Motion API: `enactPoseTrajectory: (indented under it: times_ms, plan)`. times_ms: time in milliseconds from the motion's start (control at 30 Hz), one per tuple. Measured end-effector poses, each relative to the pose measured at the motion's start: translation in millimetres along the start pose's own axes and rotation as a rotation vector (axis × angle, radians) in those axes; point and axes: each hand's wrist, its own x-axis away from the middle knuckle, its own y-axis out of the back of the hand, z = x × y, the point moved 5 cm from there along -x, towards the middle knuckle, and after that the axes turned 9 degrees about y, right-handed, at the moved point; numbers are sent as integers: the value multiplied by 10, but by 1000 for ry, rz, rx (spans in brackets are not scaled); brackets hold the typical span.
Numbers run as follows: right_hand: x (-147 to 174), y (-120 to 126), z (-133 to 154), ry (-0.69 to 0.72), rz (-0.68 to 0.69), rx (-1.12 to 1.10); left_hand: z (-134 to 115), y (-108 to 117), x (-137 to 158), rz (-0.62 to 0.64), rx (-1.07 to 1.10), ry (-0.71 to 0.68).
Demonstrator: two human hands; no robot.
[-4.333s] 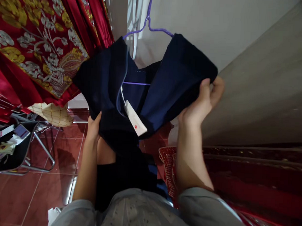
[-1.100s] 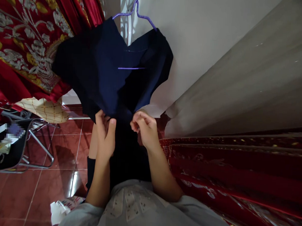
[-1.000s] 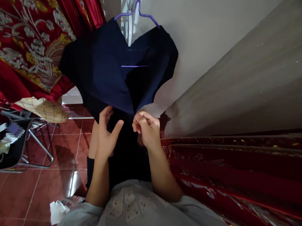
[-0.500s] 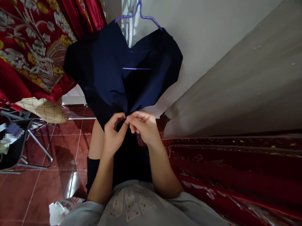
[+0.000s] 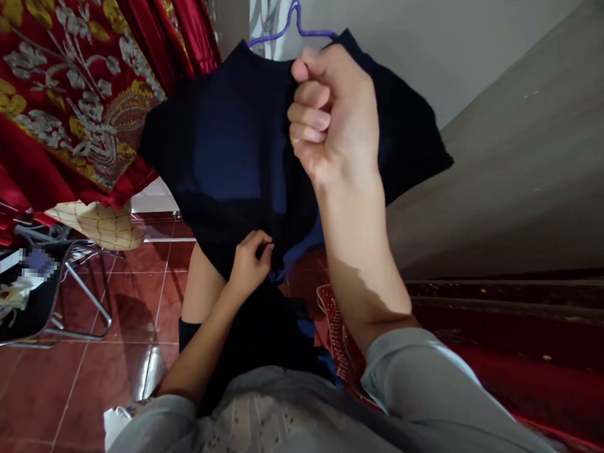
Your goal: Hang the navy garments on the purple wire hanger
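A navy shirt (image 5: 226,136) with an open front hangs before me on a purple hanger (image 5: 294,19). Low on its front edge, my left hand (image 5: 253,261) is closed, thumb and forefinger pinching the cloth. My right hand (image 5: 337,108) is raised in front of the shirt near the neckline, closer to the camera. Its fingers are curled in and the thumb presses against the forefinger. Whatever it may hold is too small or hidden to make out. My right forearm covers part of the shirt's right front.
Red embroidered cloth (image 5: 83,77) hangs at left, above a black folding chair (image 5: 38,308) with small items on it. A grey curtain-like cloth (image 5: 509,169) and red fabric (image 5: 476,354) fill the right. Below lies a red tiled floor (image 5: 123,312).
My right hand has gone up from the pinch beside my left hand to neckline height. My left hand has stayed low on the shirt. The shirt's right front now spreads wider to the right.
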Motion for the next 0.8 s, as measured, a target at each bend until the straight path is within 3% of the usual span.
enactPoseTrajectory:
  times_ms: [133, 267, 300, 333, 400, 500, 633, 800]
  plan:
    - [115, 50, 91, 145, -33, 45, -182, 196, -251, 50, -118, -110]
    - [175, 21, 120, 279, 51, 83, -845, 733, -605, -265, -62, -431]
    - [175, -3, 121, 293, 85, 104, -1028, 836, -701, -319, -31, -513]
    - [174, -28, 121, 301, 122, 137, -1186, 890, -817, -290, 0, -555]
    - [169, -44, 144, 345, 150, 202, -1470, 911, -1008, -195, -43, -698]
    - [169, 3, 211, 434, 127, 266, -1675, 879, -1207, -99, -165, -773]
    - [191, 17, 245, 442, 214, 325, -1795, 898, -1218, -101, -206, -872]
    - [230, -4, 309, 533, 235, 402, -1911, 864, -1103, -168, -445, -892]
